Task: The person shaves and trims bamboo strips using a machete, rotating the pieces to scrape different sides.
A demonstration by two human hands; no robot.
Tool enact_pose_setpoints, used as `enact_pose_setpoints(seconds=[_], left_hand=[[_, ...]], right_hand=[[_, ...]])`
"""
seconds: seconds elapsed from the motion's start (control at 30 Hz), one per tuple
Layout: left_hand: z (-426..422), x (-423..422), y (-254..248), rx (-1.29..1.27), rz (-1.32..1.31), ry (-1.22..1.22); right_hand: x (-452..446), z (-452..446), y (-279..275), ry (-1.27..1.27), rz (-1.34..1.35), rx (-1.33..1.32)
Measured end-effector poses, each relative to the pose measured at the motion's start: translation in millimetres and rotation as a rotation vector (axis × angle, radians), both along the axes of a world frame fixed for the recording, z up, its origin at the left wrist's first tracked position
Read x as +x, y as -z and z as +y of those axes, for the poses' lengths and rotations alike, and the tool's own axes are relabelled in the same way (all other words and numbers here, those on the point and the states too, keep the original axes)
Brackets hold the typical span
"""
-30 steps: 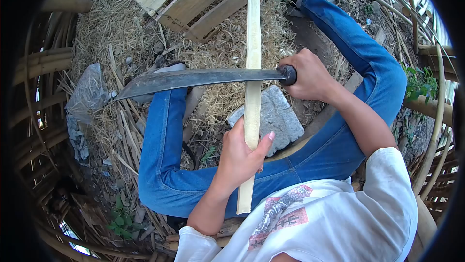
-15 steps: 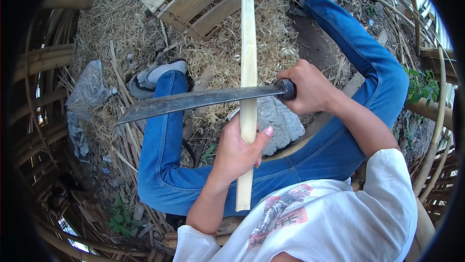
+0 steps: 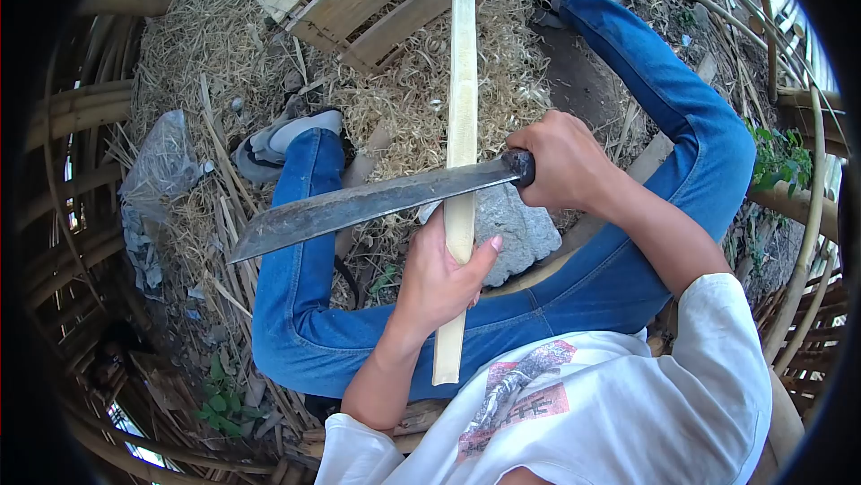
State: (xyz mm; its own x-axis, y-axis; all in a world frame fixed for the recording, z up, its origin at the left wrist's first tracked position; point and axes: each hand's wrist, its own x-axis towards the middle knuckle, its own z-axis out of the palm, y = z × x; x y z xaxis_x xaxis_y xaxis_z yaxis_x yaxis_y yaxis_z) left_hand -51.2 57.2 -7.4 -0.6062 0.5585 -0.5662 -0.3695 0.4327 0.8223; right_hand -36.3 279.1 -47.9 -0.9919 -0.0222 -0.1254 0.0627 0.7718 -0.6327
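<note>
A long pale bamboo strip (image 3: 463, 81) runs from near my lap away from me. My left hand (image 3: 441, 280) is wrapped round its lower part, thumb over the top. In my right hand (image 3: 567, 162) is the dark handle of a machete (image 3: 372, 201). Its broad blade crosses over the strip just ahead of my left hand, with the tip pointing left above my knee. Whether the edge touches the strip I cannot tell. Beneath the strip and blade sits a grey rock (image 3: 516, 232), partly covered by them.
Curly shavings (image 3: 408, 108) cover the ground between my legs. A slatted wooden panel (image 3: 359, 5) lies ahead. Left are a clear plastic bag (image 3: 166, 157) and loose sticks. Bamboo poles (image 3: 812, 225) surround the place on both sides.
The machete has tilted, its tip dropping toward me and its flat turning more into view. My right hand has shifted slightly left. My left hand keeps its grip on the bamboo strip.
</note>
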Motion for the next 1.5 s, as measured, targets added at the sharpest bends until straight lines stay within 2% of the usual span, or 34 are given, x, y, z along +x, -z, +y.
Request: enact_pose_setpoints(seconds=[0.1, 0.5, 1.5], left_hand=[[0.3, -0.6, -0.2, 0.013, 0.002, -0.012], [-1.7, -1.3, -1.1, 0.057, -0.037, -0.033], [-3.4, 3.0, -5.7, 0.059, -0.051, -0.038]], right_hand=[[-3.2, 0.8, -4.5, -0.012, -0.043, 0.081], [-3.2, 3.1, 7.7, 0.014, 0.092, 0.122], [1.4, 11.0, 6.5, 0.058, 0.143, 0.207]])
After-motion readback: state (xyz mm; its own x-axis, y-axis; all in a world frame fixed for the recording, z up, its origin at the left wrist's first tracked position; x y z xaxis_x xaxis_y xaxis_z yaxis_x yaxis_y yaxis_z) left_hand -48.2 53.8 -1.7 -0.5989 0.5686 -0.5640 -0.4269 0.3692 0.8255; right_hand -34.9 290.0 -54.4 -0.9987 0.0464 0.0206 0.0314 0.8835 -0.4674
